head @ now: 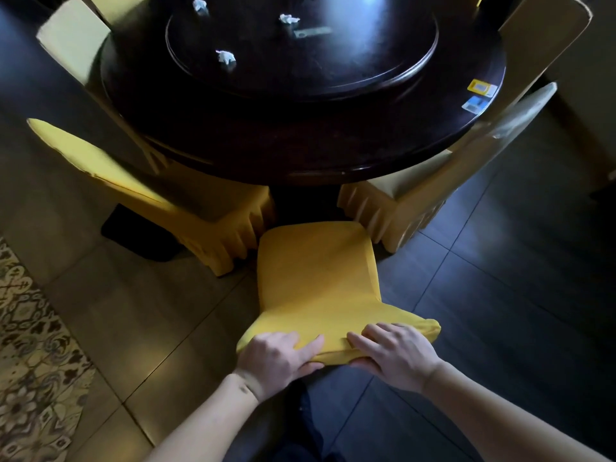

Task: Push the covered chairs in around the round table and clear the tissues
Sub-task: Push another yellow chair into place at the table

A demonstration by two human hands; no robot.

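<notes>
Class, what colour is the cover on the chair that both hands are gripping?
Yellow, a deep golden shade; the chair cover shows best in the head view.

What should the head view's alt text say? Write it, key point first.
Both hands, left hand and right hand, grip the top of a yellow-covered chair facing a dark round table. Three crumpled tissues lie on its turntable; covered chairs flank it.
</notes>
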